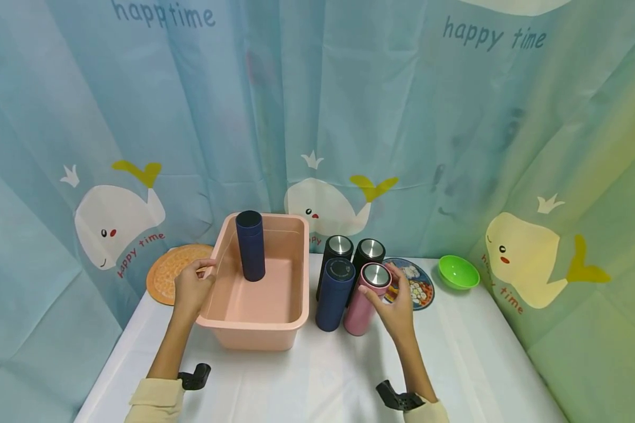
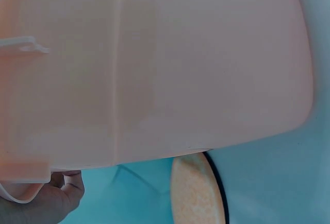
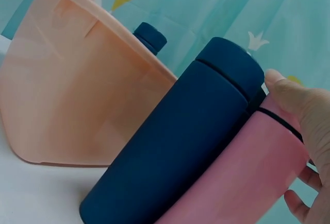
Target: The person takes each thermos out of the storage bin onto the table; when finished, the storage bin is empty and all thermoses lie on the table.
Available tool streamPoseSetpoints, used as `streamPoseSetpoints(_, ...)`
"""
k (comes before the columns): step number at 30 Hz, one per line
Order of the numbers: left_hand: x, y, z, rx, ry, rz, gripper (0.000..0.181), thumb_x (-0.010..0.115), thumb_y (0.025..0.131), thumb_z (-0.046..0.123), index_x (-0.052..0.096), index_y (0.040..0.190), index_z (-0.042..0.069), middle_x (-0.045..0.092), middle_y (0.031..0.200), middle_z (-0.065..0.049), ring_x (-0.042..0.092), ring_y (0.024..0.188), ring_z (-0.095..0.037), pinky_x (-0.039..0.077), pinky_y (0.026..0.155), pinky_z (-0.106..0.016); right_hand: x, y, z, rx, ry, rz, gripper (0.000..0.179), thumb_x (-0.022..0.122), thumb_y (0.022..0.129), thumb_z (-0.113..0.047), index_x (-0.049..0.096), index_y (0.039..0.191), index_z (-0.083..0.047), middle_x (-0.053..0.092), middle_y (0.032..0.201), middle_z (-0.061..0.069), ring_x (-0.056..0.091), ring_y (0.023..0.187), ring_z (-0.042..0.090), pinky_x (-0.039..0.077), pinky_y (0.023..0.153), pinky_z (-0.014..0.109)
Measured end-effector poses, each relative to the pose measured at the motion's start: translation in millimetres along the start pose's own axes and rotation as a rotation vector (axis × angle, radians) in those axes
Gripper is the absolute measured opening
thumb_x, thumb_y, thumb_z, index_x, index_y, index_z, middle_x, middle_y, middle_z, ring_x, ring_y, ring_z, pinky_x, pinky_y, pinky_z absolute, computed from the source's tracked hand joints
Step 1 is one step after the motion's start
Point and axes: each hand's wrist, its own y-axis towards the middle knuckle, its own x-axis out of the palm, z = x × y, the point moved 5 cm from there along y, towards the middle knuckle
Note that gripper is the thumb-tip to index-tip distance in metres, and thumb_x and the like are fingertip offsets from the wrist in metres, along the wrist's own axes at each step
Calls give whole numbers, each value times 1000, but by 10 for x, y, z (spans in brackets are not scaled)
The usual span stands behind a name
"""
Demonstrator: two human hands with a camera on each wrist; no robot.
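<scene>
My left hand [image 1: 194, 288] grips the left rim of a pink plastic tub [image 1: 288, 326]. Inside the tub, toward the back, a dark blue thermos bottle [image 1: 251, 249] stands upright. With thumb and fingers on either side of its upper part, my right hand [image 1: 397, 305] holds a pink thermos bottle [image 1: 358, 314] that has a steel-topped lid. Close against it on the left is another dark blue thermos [image 3: 175, 136]. Two black thermoses with silver lid tops, one at the left [image 1: 338, 245] and one at the right [image 1: 371, 249], stand just behind, partly hidden.
A green bowl [image 1: 458, 272] sits at the table's back right. Behind the right hand lies a round plate with a colourful food print [image 1: 423, 291]. A round pizza-patterned mat [image 1: 164, 276] lies left of the tub. Whale-printed curtains [image 1: 243, 117] hang behind the white table [image 1: 328, 382].
</scene>
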Motion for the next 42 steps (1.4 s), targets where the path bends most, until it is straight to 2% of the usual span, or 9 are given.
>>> streamPoseSetpoints(4,2,-3,1,-2,-10,0,31,58,90,5,66,119,0,67,108,-26,64,93,-28,46,60,-17,-29,-35,-302,1,-13,10,72,81,75,-3,46,137,7,55,129,26,51,112,23,43,85,13)
streamPoseSetpoints(7,5,-5,2,-3,-13,-4,31,58,89,4,66,119,0,67,109,-27,64,93,-28,47,60,-17,-44,-21,-365,-4,-5,13,72,80,76,-3,45,137,7,54,129,28,50,115,28,42,87,15)
streamPoseSetpoints(10,7,-1,-1,-4,-12,-3,31,58,89,4,66,119,0,67,109,-26,64,94,-28,47,60,-17,-48,8,-404,-26,16,16,71,80,76,-2,45,137,7,53,129,31,50,117,34,42,89,27)
streamPoseSetpoints(13,8,6,0,-2,-9,-2,31,59,89,4,66,119,0,67,109,-26,64,94,-28,47,60,-17,-44,42,-478,-84,39,26,70,80,75,0,45,136,8,52,128,33,49,118,40,40,90,39)
streamPoseSetpoints(16,12,13,0,-1,-13,-3,30,59,90,5,66,119,0,67,109,-26,64,95,-29,47,60,-17,-43,80,-567,-140,46,42,69,79,75,3,46,135,9,52,126,31,49,118,41,41,94,39)
streamPoseSetpoints(21,17,18,1,-1,-15,-4,30,59,90,6,66,119,0,67,109,-26,64,94,-28,47,60,-16,-51,167,-714,-205,81,87,65,78,75,6,49,132,8,54,126,26,49,118,36,42,95,23)
streamPoseSetpoints(29,9,9,9,-4,-11,-6,31,59,89,4,66,119,1,68,108,-26,65,93,-27,47,61,-17,10,305,-979,-297,173,107,60,76,77,5,50,130,10,55,125,29,50,119,33,43,99,40)
streamPoseSetpoints(35,6,11,2,-6,-2,0,31,59,88,4,67,118,2,70,102,-24,66,86,-21,47,60,-18,152,353,-1222,-346,233,59,56,73,78,10,49,129,12,54,126,29,50,121,37,43,100,43)
streamPoseSetpoints(42,8,1,-11,-5,-3,2,32,59,88,3,67,119,2,69,108,-26,67,94,-27,50,64,-22,418,360,-1486,-433,285,-47,57,71,76,16,47,128,15,52,129,32,49,122,44,43,100,53)
